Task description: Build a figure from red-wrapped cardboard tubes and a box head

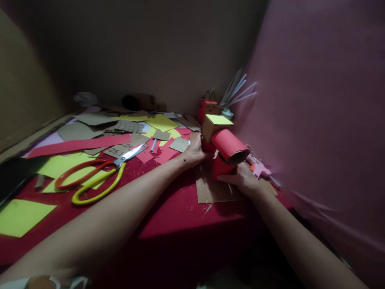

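A paper-and-cardboard model stands over a brown cardboard sheet (215, 192). It has a box with a yellow top (219, 119), a red tube (229, 145) tilted toward me with its open end showing, and a lower red piece (221, 168). My left hand (194, 151) is closed on the model's left side, its fingertips partly hidden behind it. Around the lower red piece, at the right, my right hand (242, 178) is wrapped with the thumb in front. Just beyond my right hand lies a pink glue gun (259, 166).
Large scissors (104, 172) with red and yellow handles lie left on the red tablecloth (168, 216). Cardboard and coloured paper scraps (162, 122) spread behind them. A red figure with a drawn face (207, 107) and white sticks (240, 88) stand at the back. Pink sheeting (325, 120) hangs right.
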Demonstrator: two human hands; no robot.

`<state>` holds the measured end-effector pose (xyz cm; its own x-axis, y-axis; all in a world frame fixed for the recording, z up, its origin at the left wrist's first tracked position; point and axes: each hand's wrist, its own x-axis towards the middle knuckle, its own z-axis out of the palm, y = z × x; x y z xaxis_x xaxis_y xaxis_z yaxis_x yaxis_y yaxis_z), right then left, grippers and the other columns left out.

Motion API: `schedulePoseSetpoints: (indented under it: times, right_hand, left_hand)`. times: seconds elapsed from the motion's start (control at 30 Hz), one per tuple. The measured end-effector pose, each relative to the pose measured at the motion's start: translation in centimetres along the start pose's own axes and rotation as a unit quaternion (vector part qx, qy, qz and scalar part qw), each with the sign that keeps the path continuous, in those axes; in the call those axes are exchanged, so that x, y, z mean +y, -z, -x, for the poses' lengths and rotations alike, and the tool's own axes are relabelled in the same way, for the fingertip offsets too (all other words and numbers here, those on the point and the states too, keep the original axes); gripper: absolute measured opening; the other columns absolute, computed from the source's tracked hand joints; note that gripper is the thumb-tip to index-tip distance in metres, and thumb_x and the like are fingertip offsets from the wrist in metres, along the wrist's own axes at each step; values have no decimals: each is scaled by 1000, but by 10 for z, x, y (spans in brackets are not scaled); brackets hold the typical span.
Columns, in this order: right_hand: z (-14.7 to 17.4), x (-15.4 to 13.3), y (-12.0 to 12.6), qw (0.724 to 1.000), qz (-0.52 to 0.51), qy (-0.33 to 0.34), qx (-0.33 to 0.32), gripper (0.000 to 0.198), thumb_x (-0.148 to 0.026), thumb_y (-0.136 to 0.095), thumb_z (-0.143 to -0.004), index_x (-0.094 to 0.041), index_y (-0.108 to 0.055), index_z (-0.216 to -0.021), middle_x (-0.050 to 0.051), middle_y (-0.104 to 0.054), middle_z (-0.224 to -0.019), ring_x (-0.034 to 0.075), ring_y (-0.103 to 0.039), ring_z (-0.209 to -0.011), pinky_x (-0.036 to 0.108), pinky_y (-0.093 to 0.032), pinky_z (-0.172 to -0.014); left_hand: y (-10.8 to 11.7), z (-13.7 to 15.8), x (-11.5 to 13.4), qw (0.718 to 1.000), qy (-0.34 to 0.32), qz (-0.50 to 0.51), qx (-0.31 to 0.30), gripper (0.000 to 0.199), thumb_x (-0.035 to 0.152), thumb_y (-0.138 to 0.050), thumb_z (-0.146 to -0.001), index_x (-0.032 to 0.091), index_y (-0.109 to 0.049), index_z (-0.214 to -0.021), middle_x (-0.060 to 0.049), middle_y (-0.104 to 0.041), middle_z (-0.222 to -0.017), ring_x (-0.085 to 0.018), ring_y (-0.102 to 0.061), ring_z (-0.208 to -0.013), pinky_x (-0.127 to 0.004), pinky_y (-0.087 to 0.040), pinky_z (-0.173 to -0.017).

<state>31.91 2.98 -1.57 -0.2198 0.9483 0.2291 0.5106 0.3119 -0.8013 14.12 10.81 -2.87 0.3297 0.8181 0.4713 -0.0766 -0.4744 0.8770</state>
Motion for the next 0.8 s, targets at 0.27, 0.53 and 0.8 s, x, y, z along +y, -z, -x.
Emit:
schedulePoseSetpoints:
  times: [0.27,0.53,0.8]
  right_hand:
    - [2,-2,3,1000,-17,-9,6,71,-34,-80,-58,-20,-57,-124,9,-65,-117,36,-56,-112,49,-45,-93]
    - [2,1,2,999,-49,-5,-2,71,-34,-80,-59,-25,-54,-125,9,-59,-127,36,-52,-119,50,-46,-95]
    - [4,-4,-1,998,-39,-34,21,59,-29,-77,-62,-21,-60,-118,9,-66,-116,35,-59,-108,47,-49,-89]
  left_hand:
    - [3,0,-4,1000,10,-16,5,67,14,-79,-56,19,-51,-117,-8,-63,-108,-30,-58,-105,-45,-51,-87]
    - [1,1,-4,1000,3,-11,6,65,12,-77,-57,19,-51,-116,-9,-63,-108,-32,-58,-105,-47,-52,-87]
    - [-2,0,-2,1000,-15,1,19,61,13,-77,-56,18,-54,-112,-8,-65,-100,-29,-61,-95,-47,-54,-79]
